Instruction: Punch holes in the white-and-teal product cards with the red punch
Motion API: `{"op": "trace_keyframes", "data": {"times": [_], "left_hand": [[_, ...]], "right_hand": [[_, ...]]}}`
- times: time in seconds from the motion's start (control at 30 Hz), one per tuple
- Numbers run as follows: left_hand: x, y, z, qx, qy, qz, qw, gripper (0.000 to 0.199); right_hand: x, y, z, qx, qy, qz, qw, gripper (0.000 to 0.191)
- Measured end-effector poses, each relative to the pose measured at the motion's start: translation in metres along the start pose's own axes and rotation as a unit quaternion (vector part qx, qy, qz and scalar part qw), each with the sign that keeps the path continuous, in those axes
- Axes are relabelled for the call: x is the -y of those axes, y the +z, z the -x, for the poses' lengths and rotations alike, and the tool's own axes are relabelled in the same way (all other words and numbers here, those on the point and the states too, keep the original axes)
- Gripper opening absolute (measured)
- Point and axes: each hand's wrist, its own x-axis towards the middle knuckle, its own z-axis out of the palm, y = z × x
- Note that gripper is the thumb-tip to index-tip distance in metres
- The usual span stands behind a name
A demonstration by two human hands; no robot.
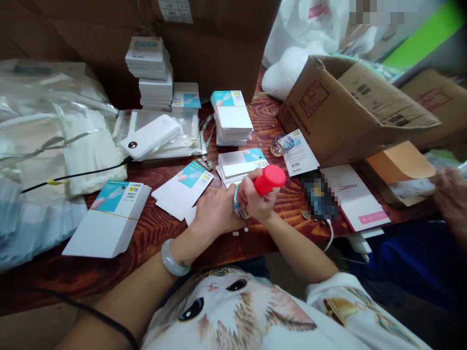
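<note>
Red-topped tool [272,179] is near the worktop's [215,249] front edge, gripped by the right hand [256,195]; judged rigid, light, best held beneath its top. Left hand [219,209] curls alongside, grip hidden. Towards the right edge, small carton [399,160] holds whitish contents [412,189]; large box's [310,114] contents unseen.

You are in what looks like a small packing workshop: your wooden table [265,116] carries stacks of printed cards [109,218], clear plastic bags [85,146] crowd the left, cardboard boxes [314,121] stand far and right, and a co-worker's hand [451,201] shows at right.
</note>
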Motion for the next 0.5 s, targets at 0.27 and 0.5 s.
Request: {"op": "trace_keyframes", "data": {"times": [0.27, 0.5], "left_hand": [[-0.002, 0.004, 0.003, -0.002, 0.014, -0.049, 0.999, 0.070], [-0.005, 0.003, 0.001, 0.029, 0.001, -0.055, 0.998, 0.088]], "right_hand": [[0.003, 0.001, -0.001, 0.055, -0.018, -0.054, 0.997, 0.035], [0.032, 0.001, -0.018, 0.084, -0.035, -0.086, 0.992, 0.033]]}}
